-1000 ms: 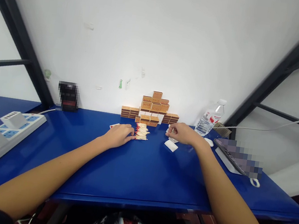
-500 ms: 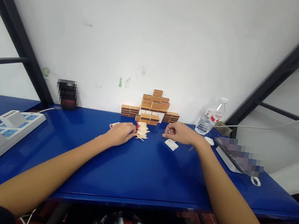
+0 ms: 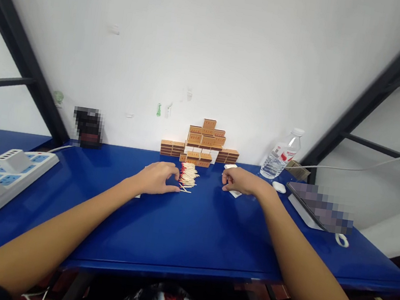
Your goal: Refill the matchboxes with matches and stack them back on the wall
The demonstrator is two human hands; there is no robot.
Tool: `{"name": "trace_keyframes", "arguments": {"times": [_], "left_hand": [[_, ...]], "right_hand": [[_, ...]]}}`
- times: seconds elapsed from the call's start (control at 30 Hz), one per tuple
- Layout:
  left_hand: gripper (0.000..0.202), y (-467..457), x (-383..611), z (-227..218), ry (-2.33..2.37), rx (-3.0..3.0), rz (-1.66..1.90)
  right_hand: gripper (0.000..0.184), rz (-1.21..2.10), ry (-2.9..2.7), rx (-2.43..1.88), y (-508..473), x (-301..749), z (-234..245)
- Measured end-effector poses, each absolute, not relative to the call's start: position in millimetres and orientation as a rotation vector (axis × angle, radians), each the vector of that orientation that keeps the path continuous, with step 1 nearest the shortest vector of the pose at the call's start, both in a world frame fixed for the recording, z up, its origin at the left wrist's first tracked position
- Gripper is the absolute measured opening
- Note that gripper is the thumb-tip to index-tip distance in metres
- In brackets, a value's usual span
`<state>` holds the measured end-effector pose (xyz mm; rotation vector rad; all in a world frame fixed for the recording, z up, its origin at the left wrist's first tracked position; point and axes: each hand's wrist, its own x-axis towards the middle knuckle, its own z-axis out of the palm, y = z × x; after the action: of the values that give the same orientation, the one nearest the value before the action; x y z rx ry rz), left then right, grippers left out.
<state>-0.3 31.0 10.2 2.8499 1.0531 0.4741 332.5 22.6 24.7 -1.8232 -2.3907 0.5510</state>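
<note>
A pile of wooden matches [image 3: 189, 174] with red heads facing left lies on the blue table. My left hand [image 3: 159, 178] rests at the left edge of the pile, thumb and forefinger spread apart around the match heads. One stray match [image 3: 185, 190] lies at the thumb tip. A white piece peeks out under the left wrist. To the right of the pile, my right hand [image 3: 239, 179] has curled fingers; whatever they hold, if anything, is hidden. White pieces like small matchbox trays lie at it: one tray [image 3: 230, 166] behind, another [image 3: 235, 194] partly under the hand.
Stacked matchboxes [image 3: 201, 140] stand against the wall behind the matches. On the right are a water bottle [image 3: 282, 154], a white case [image 3: 278, 187] and a propped phone [image 3: 318, 206]. A power strip [image 3: 20, 184] lies at left, a dark blurred object [image 3: 87, 127] behind it.
My left hand has drawn slightly nearer with thumb and forefinger opened wider. My right hand has shifted a little nearer, partly covering the near white tray and uncovering the one behind.
</note>
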Motion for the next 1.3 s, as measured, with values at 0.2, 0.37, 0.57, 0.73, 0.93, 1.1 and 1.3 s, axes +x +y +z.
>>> {"name": "trace_keyframes", "arguments": {"times": [0.2, 0.37, 0.57, 0.73, 0.93, 1.1, 1.3], "left_hand": [[0.02, 26, 20, -4, 1.039, 2.925, 0.494], [0.018, 24, 25, 2, 1.111, 2.985, 0.527], [0.024, 43, -29, 41, 1.279, 2.777, 0.462], [0.046, 65, -65, 42, 1.361, 2.611, 0.235], [0.034, 72, -64, 27, 1.433, 2.627, 0.116], [0.029, 55, -46, 34, 1.305, 2.703, 0.35], [0.03, 27, -12, 33, 1.007, 2.807, 0.564]], "right_hand": [[0.012, 0.339, -2.394, -1.904, 29, 337, 24], [0.013, 0.24, -2.412, -1.552, 23, 314, 23], [0.011, 0.221, -2.499, -1.133, 3, 256, 7], [0.003, 0.108, -2.535, -1.086, 3, 230, -10], [0.005, 0.041, -2.507, -1.09, 10, 236, -13], [0.008, 0.218, -2.317, -1.015, 9, 241, -5], [0.041, 0.747, -2.038, -1.002, 15, 245, -5]]}}
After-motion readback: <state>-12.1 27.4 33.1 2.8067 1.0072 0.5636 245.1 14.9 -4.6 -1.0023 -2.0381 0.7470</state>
